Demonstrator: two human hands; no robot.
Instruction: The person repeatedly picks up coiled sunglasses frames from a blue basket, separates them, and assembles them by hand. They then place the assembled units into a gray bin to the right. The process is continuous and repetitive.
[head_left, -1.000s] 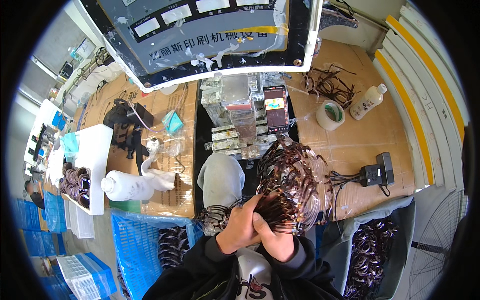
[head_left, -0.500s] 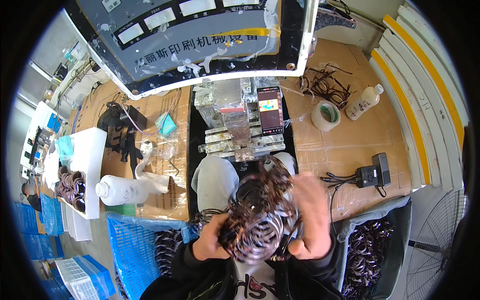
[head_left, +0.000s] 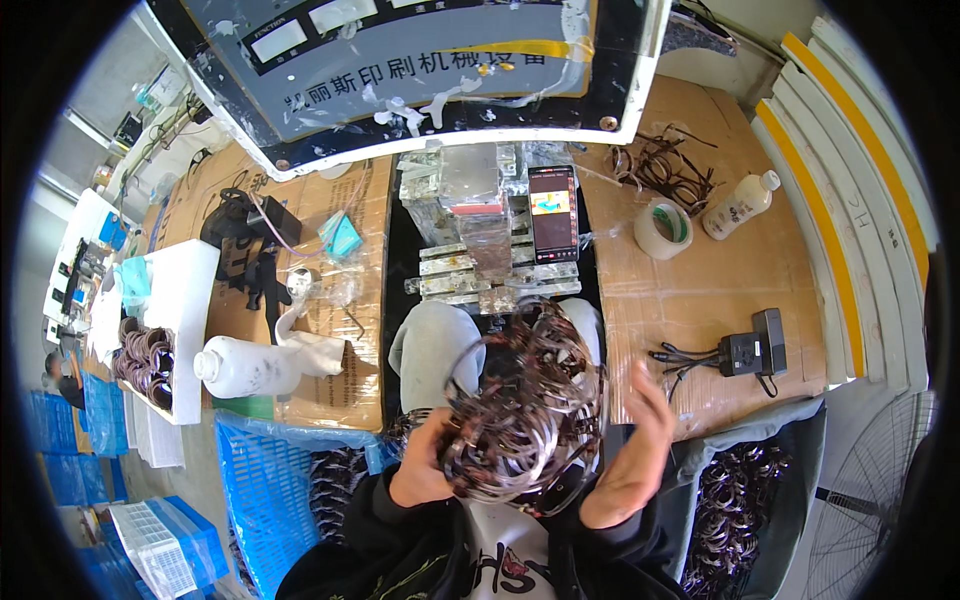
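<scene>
While looking down over the work, see first the desk (head_left: pixel 700 290), brown and taped, split into two wings with a dark gap and grey-clad knees (head_left: pixel 432 350) between. At the far side, note the big panel (head_left: pixel 440 80), overhanging the gap. Below the wings, find a blue basket (head_left: pixel 265 490) at left and a grey-lined bin (head_left: pixel 812 440) at right, both beside dark, curved pieces.

At the knees, find the bundle (head_left: pixel 530 420), a loose tangle of glossy brown curved strips, partly blurred. Lies between the wings' inner edges, with a long axis running roughly near to far and a slight lean right at the far end.

At the lower left, in contact and so nearer, left hand (head_left: pixel 425 462), curled around the side, with fingertips mostly hidden by strips. At the right, right hand (head_left: pixel 640 445), raised and open, gripping nothing; from there, bundle directly leftward, across a gap at fingertip height. Lower down, cannot tell whether touching. Past those fingers, right wing's inner edge, then adapter (head_left: pixel 740 352) farther right. Beyond the bundle, phone (head_left: pixel 553 210), standing near the gap's right edge.
</scene>
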